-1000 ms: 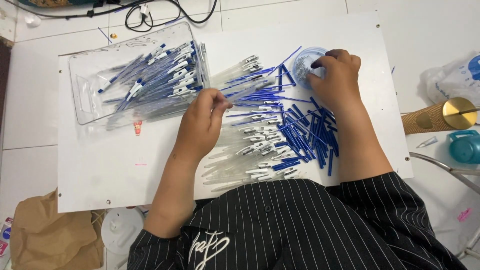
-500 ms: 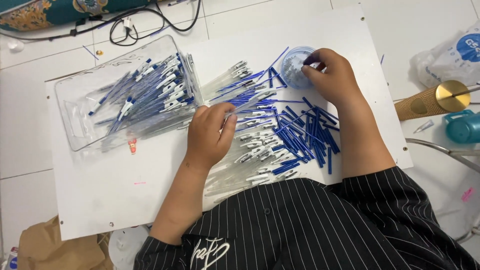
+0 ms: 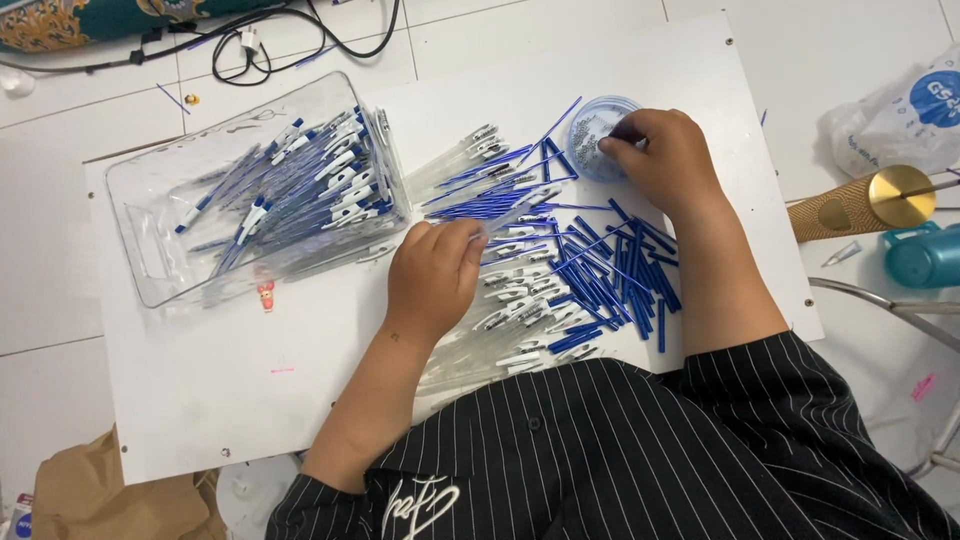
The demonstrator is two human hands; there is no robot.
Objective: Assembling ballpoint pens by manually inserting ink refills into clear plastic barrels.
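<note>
On a white board [image 3: 300, 400] lie several clear pen barrels [image 3: 500, 330], blue refills [image 3: 610, 280] and thin blue ink tubes [image 3: 500, 195]. My left hand [image 3: 435, 275] rests on the pile with its fingers closed around a clear pen barrel. My right hand [image 3: 665, 160] reaches into a small round blue dish [image 3: 595, 135] of tiny parts, fingertips pinched together; whether they hold anything is hidden. A clear plastic tray [image 3: 150, 215] at the left holds several assembled blue and white pens [image 3: 310, 190].
Black cables [image 3: 300, 35] lie on the tiled floor at the top. At the right are a gold-topped cylinder [image 3: 870, 205], a teal bottle [image 3: 925, 255] and a plastic bag [image 3: 900, 110]. A brown paper bag [image 3: 110, 490] sits at the lower left.
My left hand has drawn slightly toward me over the pile and closed on a barrel. My right hand stays at the small blue dish. The camera view shifted a little.
</note>
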